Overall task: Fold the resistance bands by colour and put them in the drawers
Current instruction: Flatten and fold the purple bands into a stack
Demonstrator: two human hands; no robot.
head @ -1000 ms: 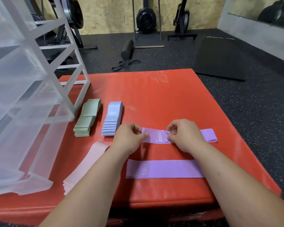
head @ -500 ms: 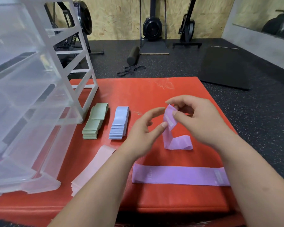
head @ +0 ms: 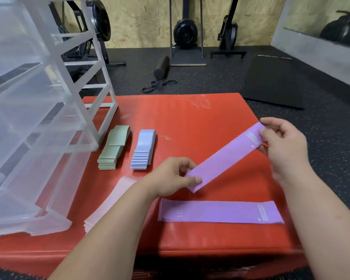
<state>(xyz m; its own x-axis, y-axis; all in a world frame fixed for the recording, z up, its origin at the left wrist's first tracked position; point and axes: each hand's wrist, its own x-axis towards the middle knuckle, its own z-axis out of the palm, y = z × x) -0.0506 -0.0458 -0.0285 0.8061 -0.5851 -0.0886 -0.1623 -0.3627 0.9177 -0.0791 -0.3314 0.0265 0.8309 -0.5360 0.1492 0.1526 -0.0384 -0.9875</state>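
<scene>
Head view: gym room, black speckled floor, chipboard wall behind, red padded bench (head: 190,122) in front. On the bench's left side, clear plastic drawers (head: 38,118), several pulled partly out. Just right of them, a folded green stack (head: 112,151) and, beside it, a folded pale blue stack (head: 142,150), apart from each other. Nearer the front edge, a pink stack (head: 109,203), partly hidden by the left forearm. Held above the bench, a purple band (head: 224,156) stretched out flat on a slant, low at left, high at right. Left hand (head: 170,176) pinching its lower end between thumb and fingers (head: 196,180); right hand (head: 285,146) pinching the upper end, near the pale label. Below, lying flat on the bench near the front edge, a second purple band (head: 220,212), marked "10" at its left end, touching neither hand.
</scene>
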